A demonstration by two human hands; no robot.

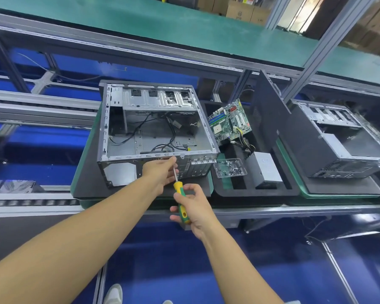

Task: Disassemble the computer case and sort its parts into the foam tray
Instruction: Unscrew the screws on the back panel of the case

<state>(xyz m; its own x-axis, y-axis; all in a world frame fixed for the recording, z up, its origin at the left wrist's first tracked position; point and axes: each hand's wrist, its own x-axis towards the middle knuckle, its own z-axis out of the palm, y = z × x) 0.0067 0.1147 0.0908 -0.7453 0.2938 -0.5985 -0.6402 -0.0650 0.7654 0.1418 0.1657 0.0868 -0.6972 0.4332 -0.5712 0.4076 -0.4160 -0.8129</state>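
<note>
An open grey computer case point(154, 132) lies on its side on a black mat, loose black cables inside. My left hand point(161, 171) rests on the case's near rear panel, fingers pinched around the metal shaft of a screwdriver. My right hand point(192, 208) grips the yellow-green screwdriver point(180, 200) by its handle, tip pointing up at the rear panel. To the right sits the black foam tray point(257, 189) with a green motherboard point(229, 121), a silver power supply point(264, 170) and a clear box of screws point(229, 167).
A dark side panel point(266, 113) stands upright behind the tray. A second computer case point(340, 139) lies at the right on another mat. Aluminium frame posts and a green shelf run above; conveyor rails lie at the left. Blue floor is below.
</note>
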